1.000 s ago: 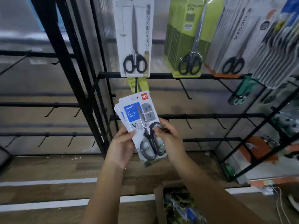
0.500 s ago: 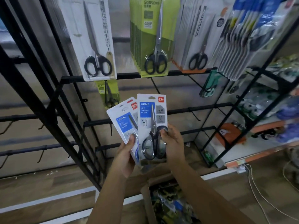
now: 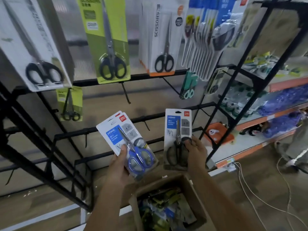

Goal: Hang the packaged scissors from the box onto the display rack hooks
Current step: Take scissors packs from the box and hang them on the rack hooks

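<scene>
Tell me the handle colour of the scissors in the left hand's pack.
Blue handles, seen in the head view, in the pack gripped by the left hand.

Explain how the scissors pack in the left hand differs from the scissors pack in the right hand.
The left hand holds a white carded pack with blue-handled scissors; the right hand holds a white carded pack with black-handled scissors. The blue-handled pack tilts to the left, while the black-handled pack stands nearly upright. Another card shows behind the blue-handled pack; none shows behind the black-handled one. Both cards carry a blue HOME label and a red logo.
</scene>
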